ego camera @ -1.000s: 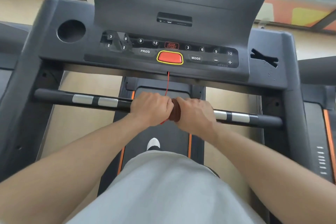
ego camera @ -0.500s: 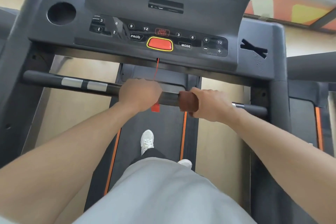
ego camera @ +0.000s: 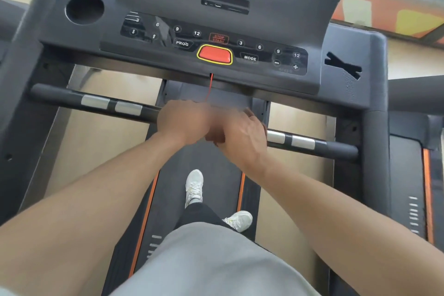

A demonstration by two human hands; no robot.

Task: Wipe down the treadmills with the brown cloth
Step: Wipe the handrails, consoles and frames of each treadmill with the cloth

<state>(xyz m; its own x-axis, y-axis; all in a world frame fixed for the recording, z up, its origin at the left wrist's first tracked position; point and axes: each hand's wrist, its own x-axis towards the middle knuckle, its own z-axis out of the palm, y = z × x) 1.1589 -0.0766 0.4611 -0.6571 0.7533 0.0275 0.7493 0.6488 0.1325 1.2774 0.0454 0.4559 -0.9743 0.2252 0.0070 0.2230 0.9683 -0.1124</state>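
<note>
I stand on a dark grey treadmill [ego camera: 348, 38] and look down at its console and front handlebar [ego camera: 60, 97]. My left hand [ego camera: 182, 120] is closed around the middle of the bar. Pressed against it on the bar is my right hand [ego camera: 240, 138], blurred by motion. The brown cloth [ego camera: 250, 112] is wrapped under the right hand, and only a thin brown edge shows past the fingers. Silver grip sensors [ego camera: 290, 139] lie bare on the bar to the right of my hands.
A red safety cord [ego camera: 210, 86] hangs from under the red stop button [ego camera: 214, 54] down to my hands. A round cup holder [ego camera: 84, 9] sits at the console's left. My white shoes [ego camera: 194, 186] stand on the belt. Another treadmill [ego camera: 408, 175] adjoins on the right.
My right hand slid the cloth out to the right along the bar, then back left against my left hand. The left hand kept its grip. The camera view shifted slightly.
</note>
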